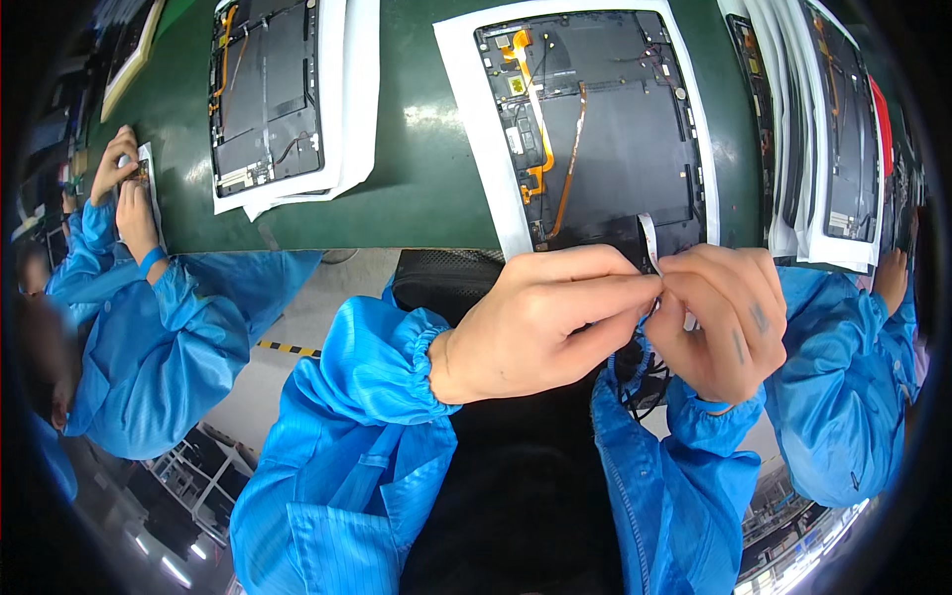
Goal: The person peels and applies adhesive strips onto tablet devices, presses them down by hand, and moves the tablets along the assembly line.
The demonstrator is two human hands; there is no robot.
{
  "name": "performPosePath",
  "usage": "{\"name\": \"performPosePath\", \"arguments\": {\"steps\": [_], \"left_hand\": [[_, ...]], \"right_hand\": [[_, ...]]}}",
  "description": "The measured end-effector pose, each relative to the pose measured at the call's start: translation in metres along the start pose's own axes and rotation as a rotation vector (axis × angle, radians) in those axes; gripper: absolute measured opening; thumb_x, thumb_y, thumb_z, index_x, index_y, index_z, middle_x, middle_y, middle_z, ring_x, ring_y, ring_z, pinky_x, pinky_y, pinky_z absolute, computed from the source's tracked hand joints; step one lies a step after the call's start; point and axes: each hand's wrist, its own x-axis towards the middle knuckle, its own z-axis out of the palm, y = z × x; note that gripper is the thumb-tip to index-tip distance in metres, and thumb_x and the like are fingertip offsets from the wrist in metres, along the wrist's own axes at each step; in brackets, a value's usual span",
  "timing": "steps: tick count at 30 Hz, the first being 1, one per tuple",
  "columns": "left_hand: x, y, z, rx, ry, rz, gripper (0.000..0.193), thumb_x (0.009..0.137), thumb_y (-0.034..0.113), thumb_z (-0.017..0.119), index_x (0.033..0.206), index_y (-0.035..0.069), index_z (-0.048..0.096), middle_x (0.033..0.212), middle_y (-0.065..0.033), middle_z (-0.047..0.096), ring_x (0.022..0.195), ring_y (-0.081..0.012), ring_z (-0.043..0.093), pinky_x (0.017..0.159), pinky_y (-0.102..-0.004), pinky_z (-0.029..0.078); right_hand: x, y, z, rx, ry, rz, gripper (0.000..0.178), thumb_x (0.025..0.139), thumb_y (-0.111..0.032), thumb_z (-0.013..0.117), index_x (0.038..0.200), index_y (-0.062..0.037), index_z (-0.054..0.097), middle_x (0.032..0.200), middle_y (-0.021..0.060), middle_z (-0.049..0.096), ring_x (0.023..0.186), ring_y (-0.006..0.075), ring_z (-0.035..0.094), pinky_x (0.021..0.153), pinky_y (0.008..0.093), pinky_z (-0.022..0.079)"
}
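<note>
My left hand (545, 319) and my right hand (727, 322) meet at the fingertips over the near edge of an opened tablet housing (625, 129). Both are closed in a pinch around a short, thin whitish strip (649, 238), whose free end sticks up between them. Its lower end is hidden by the fingers. The dark housing lies on a white sheet (464, 74), with an orange flex cable (540, 119) down its left side and a thin copper-coloured cable (572, 164) beside that. Dark marks show on the back of my right hand.
Left of me, another housing (273, 99) rests on stacked white sheets on the green table (421, 188). More housings with sheets (843, 129) stand at the right. Co-workers in blue sleeves sit on both sides; the left one's hands (129, 198) handle a small part.
</note>
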Motion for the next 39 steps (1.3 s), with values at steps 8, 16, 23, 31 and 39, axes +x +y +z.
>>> {"name": "performPosePath", "arguments": {"steps": [8, 16, 23, 31, 39], "left_hand": [[0.0, -0.002, -0.005, -0.135, -0.054, -0.14, 0.019, 0.086, -0.01, 0.069, 0.105, -0.009, 0.073, 0.092, -0.0165, 0.072, 0.079, -0.0244, 0.073, 0.069, -0.0308, 0.058], [0.002, 0.002, -0.002, -0.084, -0.068, -0.118, 0.019, 0.087, -0.009, 0.07, 0.105, -0.01, 0.073, 0.091, -0.0158, 0.072, 0.077, -0.0244, 0.073, 0.066, -0.0313, 0.056], [-0.003, 0.004, -0.01, -0.171, -0.266, -0.117, 0.022, 0.087, -0.006, 0.07, 0.109, -0.005, 0.075, 0.091, -0.0135, 0.073, 0.078, -0.0263, 0.073, 0.068, -0.0343, 0.057], [-0.012, 0.009, -0.038, -0.51, -0.554, -0.19, 0.024, 0.09, -0.005, 0.072, 0.113, 0.0, 0.077, 0.094, -0.0118, 0.076, 0.079, -0.0226, 0.074, 0.066, -0.0305, 0.056], [-0.002, 0.016, -0.035, -0.476, -0.549, -0.176, 0.022, 0.089, -0.004, 0.074, 0.111, -0.001, 0.077, 0.092, -0.0118, 0.076, 0.077, -0.0216, 0.075, 0.063, -0.0293, 0.056]], "right_hand": [[-0.002, 0.004, -0.001, 0.088, -0.067, -0.01, 0.024, 0.068, 0.005, 0.079, 0.09, 0.0005, 0.073, 0.091, 0.0111, 0.074, 0.079, 0.0265, 0.073, 0.061, 0.0343, 0.051], [-0.001, 0.003, -0.003, 0.009, -0.074, -0.039, 0.024, 0.067, 0.005, 0.078, 0.089, 0.0019, 0.071, 0.087, 0.0118, 0.072, 0.077, 0.0274, 0.072, 0.061, 0.0341, 0.053], [-0.005, 0.015, -0.01, 0.157, -0.086, 0.107, 0.017, 0.069, 0.007, 0.067, 0.084, 0.0005, 0.064, 0.083, 0.0122, 0.07, 0.073, 0.0281, 0.07, 0.062, 0.0358, 0.054], [-0.064, 0.033, -0.078, -0.122, 0.005, 0.594, 0.006, 0.087, 0.006, 0.058, 0.093, 0.0045, 0.061, 0.088, 0.0139, 0.068, 0.075, 0.0186, 0.064, 0.073, 0.0288, 0.052], [-0.086, 0.008, -0.121, -0.321, -0.269, 0.811, 0.023, 0.079, -0.001, 0.081, 0.099, -0.0005, 0.07, 0.106, 0.0132, 0.073, 0.082, 0.0207, 0.069, 0.059, 0.0298, 0.047]]}}
